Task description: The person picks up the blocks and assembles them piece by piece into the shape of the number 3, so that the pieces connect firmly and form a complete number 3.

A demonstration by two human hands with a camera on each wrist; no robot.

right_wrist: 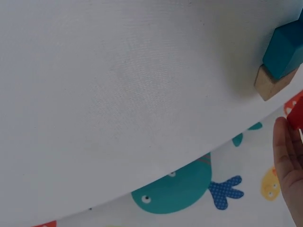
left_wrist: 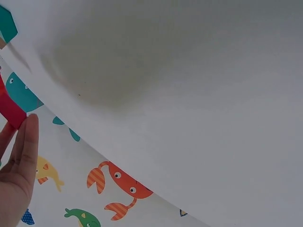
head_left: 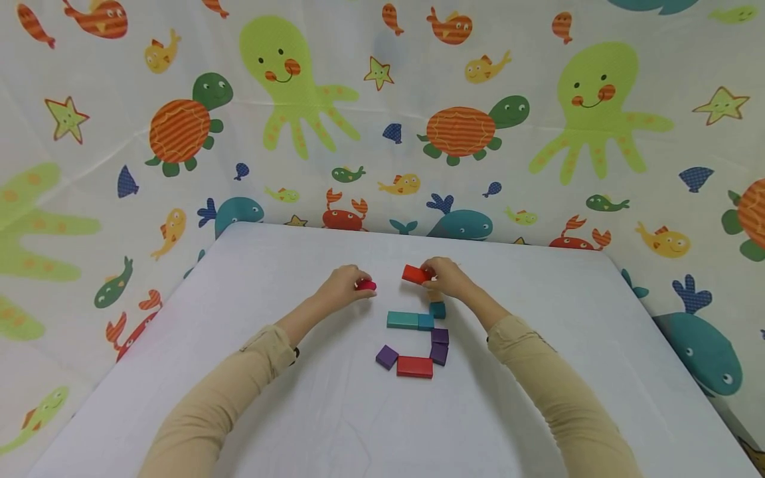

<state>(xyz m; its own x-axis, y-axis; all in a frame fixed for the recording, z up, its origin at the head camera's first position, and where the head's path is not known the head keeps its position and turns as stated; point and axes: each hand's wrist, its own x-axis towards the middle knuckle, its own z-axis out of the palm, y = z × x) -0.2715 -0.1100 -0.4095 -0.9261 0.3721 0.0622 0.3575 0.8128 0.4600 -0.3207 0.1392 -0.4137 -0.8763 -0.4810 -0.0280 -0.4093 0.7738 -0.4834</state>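
Observation:
My left hand (head_left: 342, 288) holds a small pinkish-red block (head_left: 366, 285) between thumb and fingers, left of the block figure. In the left wrist view that block (left_wrist: 12, 111) shows at the fingertips. A red oblong block (head_left: 414, 274) is pinched in my right hand (head_left: 451, 276), at the figure's far end. Partly hidden below that hand is a plain wooden block (head_left: 434, 296), touching a dark teal block (head_left: 437, 310); the right wrist view shows the wooden block (right_wrist: 272, 86) more clearly. Whether the red oblong touches the table cannot be told.
Nearer on the white table (head_left: 287, 411) lie a long green-teal block (head_left: 403, 320), a blue block (head_left: 425, 322), two purple blocks (head_left: 439, 345), a red oblong block (head_left: 415, 367) and a tilted purple block (head_left: 386, 357). Behind hangs a sea-animal curtain (head_left: 370, 133).

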